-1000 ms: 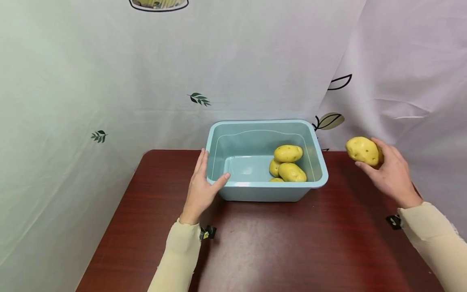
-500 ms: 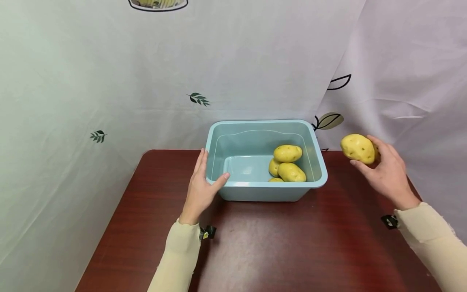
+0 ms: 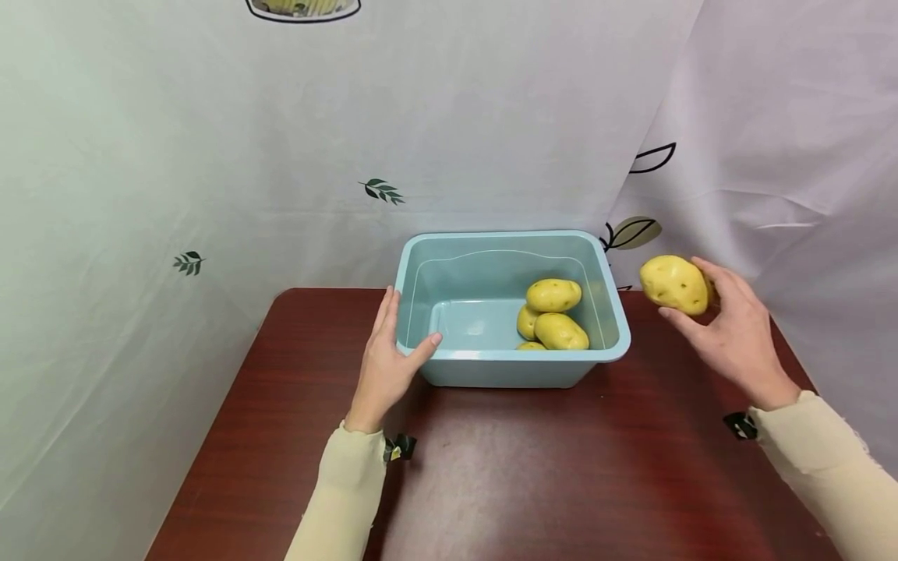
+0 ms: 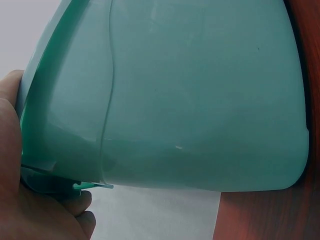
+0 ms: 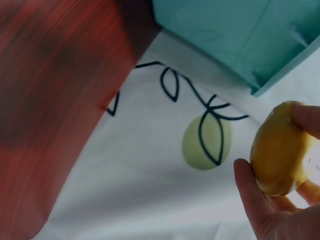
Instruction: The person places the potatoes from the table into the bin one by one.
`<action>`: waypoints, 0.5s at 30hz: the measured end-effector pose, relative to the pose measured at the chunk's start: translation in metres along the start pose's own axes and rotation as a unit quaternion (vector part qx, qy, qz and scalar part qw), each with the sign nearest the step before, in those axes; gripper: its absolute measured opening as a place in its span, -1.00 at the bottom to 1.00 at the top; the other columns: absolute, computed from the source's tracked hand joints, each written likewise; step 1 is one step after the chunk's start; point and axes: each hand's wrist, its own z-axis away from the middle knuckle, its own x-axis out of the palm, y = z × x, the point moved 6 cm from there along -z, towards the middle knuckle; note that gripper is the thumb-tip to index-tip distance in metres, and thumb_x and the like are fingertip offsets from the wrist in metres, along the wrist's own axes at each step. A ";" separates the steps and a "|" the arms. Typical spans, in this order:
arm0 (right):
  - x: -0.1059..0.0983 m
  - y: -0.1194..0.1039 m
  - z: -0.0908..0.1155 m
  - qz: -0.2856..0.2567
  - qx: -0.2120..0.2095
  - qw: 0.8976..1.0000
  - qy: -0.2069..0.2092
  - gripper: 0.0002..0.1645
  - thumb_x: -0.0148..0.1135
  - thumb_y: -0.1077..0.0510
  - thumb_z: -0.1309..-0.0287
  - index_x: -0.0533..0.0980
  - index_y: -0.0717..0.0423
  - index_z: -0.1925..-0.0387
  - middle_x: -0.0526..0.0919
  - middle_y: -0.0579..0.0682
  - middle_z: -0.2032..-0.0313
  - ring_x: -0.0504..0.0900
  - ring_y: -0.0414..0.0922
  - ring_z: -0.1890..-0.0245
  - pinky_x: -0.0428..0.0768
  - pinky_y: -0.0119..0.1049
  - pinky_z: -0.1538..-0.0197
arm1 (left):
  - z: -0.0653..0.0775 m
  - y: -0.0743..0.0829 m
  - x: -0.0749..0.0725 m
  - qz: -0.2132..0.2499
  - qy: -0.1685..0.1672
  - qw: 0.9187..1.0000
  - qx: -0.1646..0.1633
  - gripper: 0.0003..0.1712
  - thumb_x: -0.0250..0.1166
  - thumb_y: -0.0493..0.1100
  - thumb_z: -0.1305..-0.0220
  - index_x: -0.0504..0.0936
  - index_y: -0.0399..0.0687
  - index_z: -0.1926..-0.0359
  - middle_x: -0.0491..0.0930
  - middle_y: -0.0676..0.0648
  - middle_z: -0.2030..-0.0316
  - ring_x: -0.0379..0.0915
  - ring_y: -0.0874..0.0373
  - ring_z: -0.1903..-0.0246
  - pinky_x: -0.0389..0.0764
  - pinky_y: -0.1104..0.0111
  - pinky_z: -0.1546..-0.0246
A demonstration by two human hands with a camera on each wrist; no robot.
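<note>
A light blue plastic bin (image 3: 477, 371) stands on the table, with several yellow potatoes (image 3: 561, 332) in its right half. My left hand (image 3: 386, 362) holds its front left corner, thumb over the front rim and fingers along the left side. In the left wrist view, fingertips (image 4: 86, 220) show below the bin's rim. Right of the bin and above the table, my right hand (image 3: 737, 331) grips another potato (image 3: 675, 285) between thumb and fingers. More yellow shows behind that potato; whether it is a second one I cannot tell. The right wrist view shows the held potato (image 5: 280, 150) close up.
The dark red wooden table (image 3: 505, 467) ends at the back near a pale hanging cloth (image 3: 491, 140) with leaf prints. The bin's back stands close to this cloth. Another side of the cloth runs along the table's left edge.
My right hand has moved left and slightly up, bringing the held potato nearer the bin. The left hand, the bin and the potatoes inside have stayed where they were.
</note>
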 end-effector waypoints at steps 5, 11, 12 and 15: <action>0.000 -0.010 0.000 0.003 -0.005 1.000 0.009 -0.02 0.61 0.28 0.19 0.42 0.17 -0.36 0.53 0.28 -0.19 0.46 0.17 -0.01 0.26 -0.20 0.03 | 0.000 0.000 0.000 -0.002 0.001 1.000 0.002 0.14 0.35 0.32 -0.24 -0.03 0.00 -0.61 -0.15 0.22 -0.57 -0.10 0.17 -0.52 0.12 -0.07 -0.41; -0.001 -0.020 0.001 -0.004 -0.004 1.000 0.014 -0.02 0.62 0.24 0.20 0.44 0.15 -0.36 0.55 0.26 -0.16 0.48 0.16 -0.02 0.28 -0.18 -0.01 | 0.000 0.000 0.000 0.000 0.001 1.000 -0.003 0.14 0.34 0.33 -0.24 -0.04 0.02 -0.61 -0.16 0.24 -0.57 -0.11 0.17 -0.52 0.11 -0.08 -0.41; -0.001 -0.021 0.001 -0.005 -0.003 1.000 0.016 -0.02 0.63 0.23 0.20 0.44 0.14 -0.36 0.56 0.25 -0.16 0.48 0.15 -0.01 0.27 -0.27 -0.01 | 0.000 0.000 0.000 0.000 0.001 1.000 -0.003 0.14 0.34 0.33 -0.24 -0.04 0.03 -0.61 -0.16 0.24 -0.57 -0.11 0.18 -0.52 0.11 -0.08 -0.41; 0.000 -0.026 0.002 -0.010 -0.001 1.000 0.020 -0.01 0.64 0.23 0.22 0.46 0.13 -0.35 0.58 0.24 -0.14 0.48 0.12 0.03 0.16 -0.51 0.06 | 0.000 0.000 0.000 -0.001 0.000 1.000 -0.002 0.14 0.34 0.33 -0.24 -0.03 0.03 -0.61 -0.16 0.25 -0.56 -0.11 0.18 -0.52 0.11 -0.08 -0.41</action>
